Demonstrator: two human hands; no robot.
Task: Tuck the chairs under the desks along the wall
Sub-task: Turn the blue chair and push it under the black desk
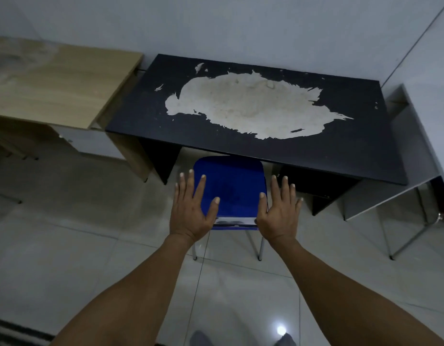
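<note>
A blue plastic chair [230, 188] with thin metal legs stands in front of a black desk [340, 151] whose top has a large worn pale patch. The seat's far edge reaches just under the desk's front edge. My left hand [193, 211] hovers over the chair's left rear corner, fingers spread and flat. My right hand [280, 211] is spread the same way over the right rear corner. Neither hand grips anything; whether the palms touch the chair back I cannot tell.
A light wooden desk [58, 86] stands to the left against the white wall. A grey desk [420, 126] with metal legs sits at the right. The floor [91, 258] is pale glossy tile. A dark mat edge [13, 330] lies at bottom left.
</note>
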